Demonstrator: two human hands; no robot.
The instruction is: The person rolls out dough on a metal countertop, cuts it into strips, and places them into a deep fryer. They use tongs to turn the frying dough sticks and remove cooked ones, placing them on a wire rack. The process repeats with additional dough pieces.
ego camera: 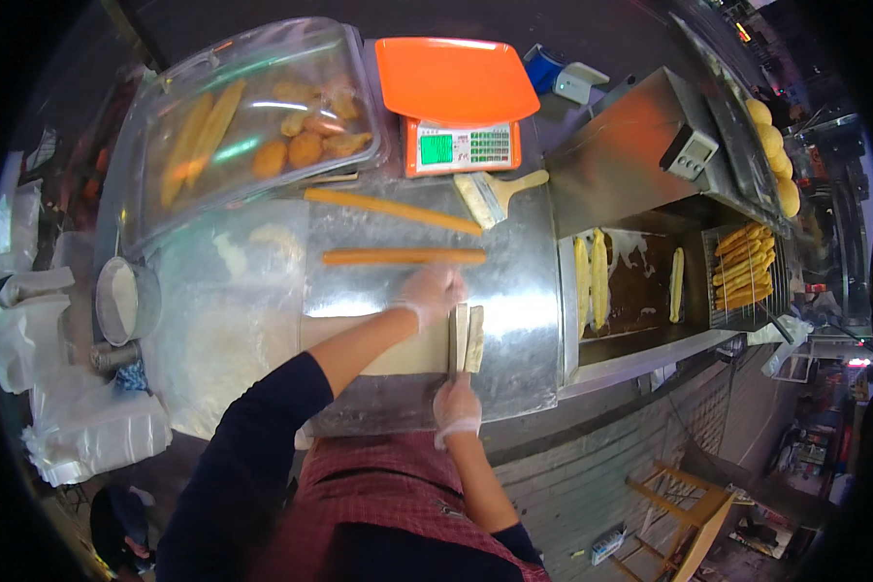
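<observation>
In a clear plastic glove, my right hand (pixel 457 409) grips the near end of a long-bladed knife (pixel 453 349) standing across a flat sheet of pale dough (pixel 400 349). Just right of the blade lies a narrow cut dough strip (pixel 474 342). My left hand (pixel 434 292), also gloved, is over the far end of the blade and the dough edge; its fingers are curled and blurred, so what they touch is unclear. Beyond it, two wooden rolling sticks (pixel 404 256) lie on the metal worktop (pixel 516 291), with a wide pastry brush (pixel 484 200) near the farther one.
An orange scale (pixel 462 145) and a clear lidded box (pixel 262 116) of fried dough stand at the back. At right, a fryer (pixel 633 284) holds frying sticks beside a wire rack (pixel 743 269) of browned ones. Far left sits a metal pot (pixel 120 302) of white contents.
</observation>
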